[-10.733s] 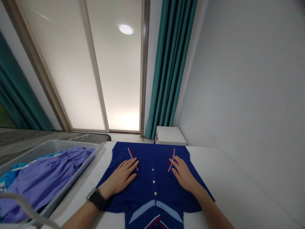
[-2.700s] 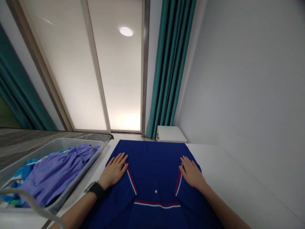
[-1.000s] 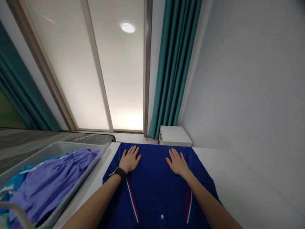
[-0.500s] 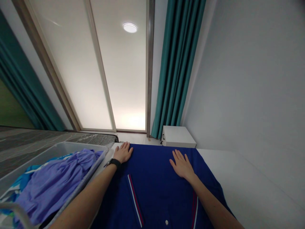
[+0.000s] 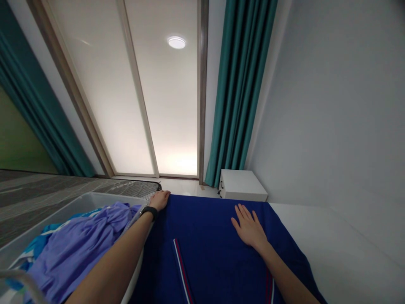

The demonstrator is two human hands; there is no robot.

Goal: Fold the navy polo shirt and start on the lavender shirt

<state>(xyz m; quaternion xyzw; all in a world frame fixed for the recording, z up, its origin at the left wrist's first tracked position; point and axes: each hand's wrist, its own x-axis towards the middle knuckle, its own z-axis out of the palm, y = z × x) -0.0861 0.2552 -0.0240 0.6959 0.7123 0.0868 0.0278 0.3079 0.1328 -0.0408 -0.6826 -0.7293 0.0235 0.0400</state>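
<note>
Watching from the side here: a navy shirt (image 5: 209, 249) is lying flat on a white bench (image 5: 332, 249), running away from the person with its far edge right near the back end of the bench. Both hands are open and neither one has hold of anything - no pinch, no gathered cloth, just palms down on the fabric.

The big change is how far up the shirt the hands have slid. The left hand (image 5: 160, 199), the one with the black watch (image 5: 148, 212), has moved out to the far left corner, and its forearm now reaches past the corner of a grey plastic tub (image 5: 88, 198). The right hand (image 5: 248, 232) has gone up too, but not as far, so it sits a little nearer the person, fingers fanned out on the cloth. The two hands have also spread wider apart.

Because of that reach, the buttons have dropped out of view at the bottom, and only a striped trim (image 5: 181, 270) shows on the near part. The tub holds a lilac shirt (image 5: 76, 249) with some teal cloth (image 5: 47, 232) beside it. A small white cabinet (image 5: 243, 185) stands past the bench, under a teal curtain (image 5: 242, 93).
</note>
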